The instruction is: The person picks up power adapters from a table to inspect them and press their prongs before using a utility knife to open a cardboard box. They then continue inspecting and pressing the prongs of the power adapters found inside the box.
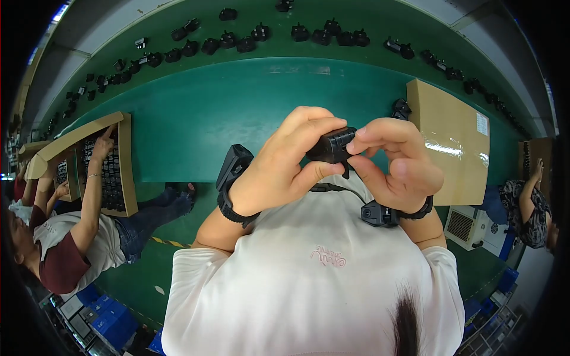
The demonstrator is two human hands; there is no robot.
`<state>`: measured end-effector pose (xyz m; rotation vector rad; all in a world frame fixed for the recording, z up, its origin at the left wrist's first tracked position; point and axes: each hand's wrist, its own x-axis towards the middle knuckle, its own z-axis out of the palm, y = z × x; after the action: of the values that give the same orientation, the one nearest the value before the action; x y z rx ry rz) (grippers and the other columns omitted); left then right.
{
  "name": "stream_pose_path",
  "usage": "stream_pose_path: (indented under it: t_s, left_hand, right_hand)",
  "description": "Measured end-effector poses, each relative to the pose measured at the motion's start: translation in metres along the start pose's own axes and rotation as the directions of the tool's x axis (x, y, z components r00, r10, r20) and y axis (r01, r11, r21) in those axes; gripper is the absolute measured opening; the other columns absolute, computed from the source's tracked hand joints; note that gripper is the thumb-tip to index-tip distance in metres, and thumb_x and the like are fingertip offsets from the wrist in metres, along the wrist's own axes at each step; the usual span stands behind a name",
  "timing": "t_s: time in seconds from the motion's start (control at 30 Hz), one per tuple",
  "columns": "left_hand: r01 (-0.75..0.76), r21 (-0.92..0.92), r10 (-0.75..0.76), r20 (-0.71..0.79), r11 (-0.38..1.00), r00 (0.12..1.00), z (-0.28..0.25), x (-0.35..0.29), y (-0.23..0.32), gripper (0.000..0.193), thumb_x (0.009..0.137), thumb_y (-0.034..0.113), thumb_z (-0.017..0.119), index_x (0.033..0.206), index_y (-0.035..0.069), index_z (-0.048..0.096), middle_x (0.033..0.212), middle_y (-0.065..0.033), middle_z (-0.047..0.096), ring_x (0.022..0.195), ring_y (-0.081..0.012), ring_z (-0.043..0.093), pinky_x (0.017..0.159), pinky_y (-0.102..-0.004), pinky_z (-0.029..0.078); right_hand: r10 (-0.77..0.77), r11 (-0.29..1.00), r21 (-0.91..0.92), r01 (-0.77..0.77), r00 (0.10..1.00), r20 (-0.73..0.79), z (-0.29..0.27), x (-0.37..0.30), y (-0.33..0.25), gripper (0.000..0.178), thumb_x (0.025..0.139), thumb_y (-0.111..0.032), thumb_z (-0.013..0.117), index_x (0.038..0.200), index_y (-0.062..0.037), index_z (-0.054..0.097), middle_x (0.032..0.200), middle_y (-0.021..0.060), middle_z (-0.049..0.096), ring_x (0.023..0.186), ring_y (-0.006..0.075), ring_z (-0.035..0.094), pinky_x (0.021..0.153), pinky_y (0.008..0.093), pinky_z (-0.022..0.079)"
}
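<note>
Green worktop bears a cardboard box rightward; left hand and right hand, grip narrow, hold a black device.

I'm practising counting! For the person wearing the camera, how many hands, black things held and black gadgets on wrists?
Hands: 2 (left hand, right hand)
Black piece held: 1
Wrist gadgets: 2 (left gadget, right gadget)
Total: 5

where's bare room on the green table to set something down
On the green table: between the open box and left hand, and beyond it toward the far strip. Crowded: that strip, dotted with black adapters, and the right, under the cardboard carton.
</note>
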<state>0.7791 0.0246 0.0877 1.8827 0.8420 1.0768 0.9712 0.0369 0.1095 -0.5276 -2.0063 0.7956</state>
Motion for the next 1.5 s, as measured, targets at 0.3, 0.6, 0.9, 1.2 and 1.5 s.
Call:
stream_pose_path:
  t_s: [0.3,0.6,0.9,1.2,1.5]
  left_hand:
    - [0.069,0.013,-0.069,0.008,0.998,0.998,0.013,0.011,-0.001,0.045,0.07,0.01,0.07,0.11,0.001,0.052,0.104,-0.0135,0.05,0.09,-0.028,0.053,0.073,-0.0339,0.047]
    - [0.113,-0.051,-0.113,-0.011,0.992,0.993,0.019,0.04,-0.025,0.042,0.075,0.016,0.069,0.11,0.001,0.052,0.104,-0.0134,0.051,0.087,-0.0264,0.055,0.07,-0.0323,0.048]
    - [0.34,-0.528,-0.497,-0.187,0.778,0.847,0.045,0.053,-0.109,0.04,0.077,0.017,0.068,0.109,0.001,0.05,0.1,-0.0111,0.054,0.084,-0.0196,0.055,0.068,-0.0285,0.047]
    - [-0.089,-0.243,0.056,-0.141,0.966,0.988,0.04,0.091,-0.06,0.026,0.08,0.005,0.061,0.104,0.003,0.051,0.1,-0.0104,0.054,0.079,-0.0163,0.053,0.068,-0.0291,0.045]
    - [-0.348,0.298,0.145,0.537,0.889,0.831,0.073,0.104,0.104,0.011,0.062,0.008,0.058,0.06,0.001,0.05,0.061,-0.0105,0.052,0.055,-0.0225,0.049,0.052,-0.029,0.039]
  right_hand:
    - [0.067,0.998,-0.015,-0.066,0.994,0.084,-0.015,-0.004,0.009,0.054,0.072,0.015,0.061,0.104,-0.0224,0.036,0.102,0.0197,0.05,0.081,0.0195,0.058,0.057,0.0245,0.048]
    - [0.067,0.998,-0.025,-0.065,0.993,0.1,-0.032,0.003,0.046,0.048,0.072,0.013,0.061,0.106,-0.0145,0.042,0.103,0.0168,0.05,0.083,0.0189,0.058,0.062,0.0243,0.048]
    - [0.433,0.843,0.228,-0.487,0.866,0.249,-0.027,0.011,0.167,0.032,0.077,-0.003,0.063,0.105,-0.0053,0.047,0.105,0.0149,0.058,0.079,0.0153,0.06,0.063,0.0263,0.048]
    - [0.861,0.308,-0.023,-0.951,0.289,-0.419,-0.118,-0.032,0.364,0.029,0.075,-0.011,0.069,0.097,0.0015,0.055,0.082,0.0096,0.062,0.071,0.0148,0.062,0.055,0.0257,0.051]
    - [0.846,0.45,0.076,-0.89,0.397,-0.356,-0.188,-0.08,0.272,0.027,0.082,-0.008,0.06,0.108,-0.0022,0.057,0.088,0.0042,0.064,0.076,0.0139,0.061,0.069,0.0264,0.051]
